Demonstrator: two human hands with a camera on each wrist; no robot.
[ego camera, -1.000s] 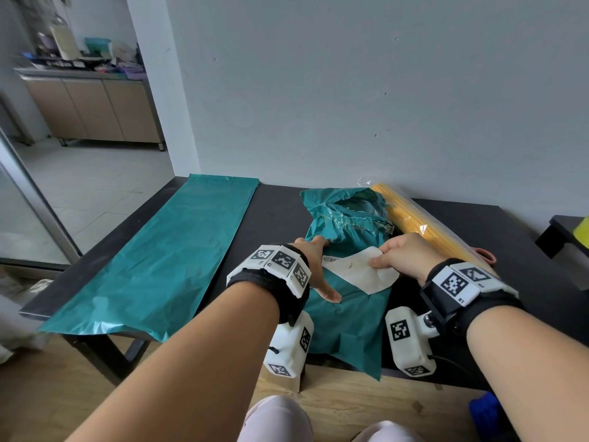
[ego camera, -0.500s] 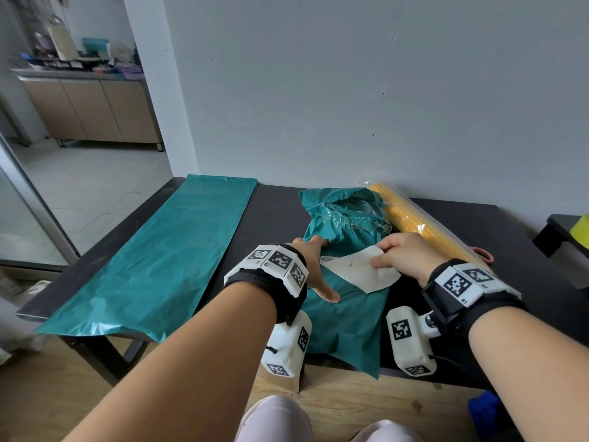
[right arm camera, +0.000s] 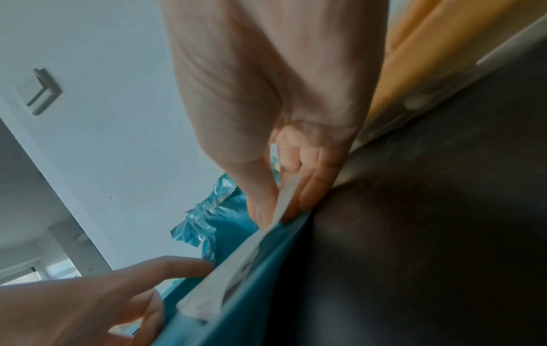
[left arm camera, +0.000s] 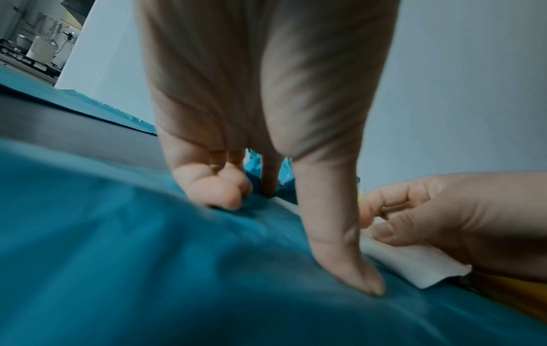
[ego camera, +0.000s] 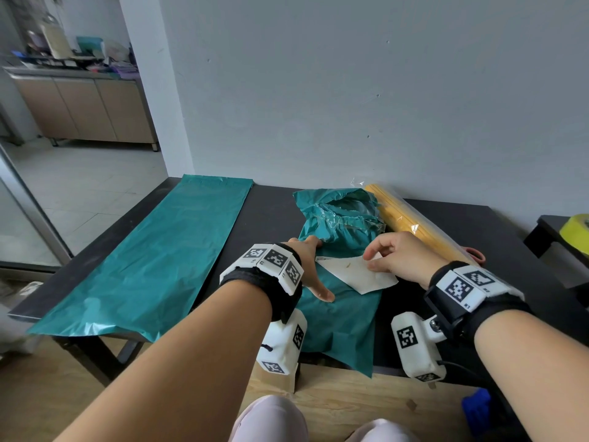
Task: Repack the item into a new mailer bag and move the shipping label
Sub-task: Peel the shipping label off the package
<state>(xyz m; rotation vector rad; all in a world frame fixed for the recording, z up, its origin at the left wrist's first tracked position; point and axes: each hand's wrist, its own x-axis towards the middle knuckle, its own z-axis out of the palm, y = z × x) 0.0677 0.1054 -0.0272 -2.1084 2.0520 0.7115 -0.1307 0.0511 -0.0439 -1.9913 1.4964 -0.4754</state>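
The torn old teal mailer (ego camera: 341, 317) lies crumpled on the black table (ego camera: 271, 218), its near end hanging over the front edge. A white shipping label (ego camera: 353, 272) sits on it, partly lifted. My right hand (ego camera: 371, 261) pinches the label's right edge (right arm camera: 281, 199) between thumb and fingers. My left hand (ego camera: 314, 266) presses the old mailer (left arm camera: 148, 257) flat with straight thumb and fingers, just left of the label (left arm camera: 414, 264). The new flat teal mailer (ego camera: 159, 256) lies on the table's left half. The item, a long yellow pack in clear wrap (ego camera: 411, 224), lies right of the old mailer.
A wall stands right behind the table. An orange-red loop (ego camera: 476, 255) shows beside the yellow pack's near end. A dark side table with a yellow-green tape roll (ego camera: 575, 228) stands at the far right. Floor and cabinets lie to the left.
My right hand's fingers have spread a little on the label and its right edge has lifted slightly. The left hand stays pressed on the old mailer.
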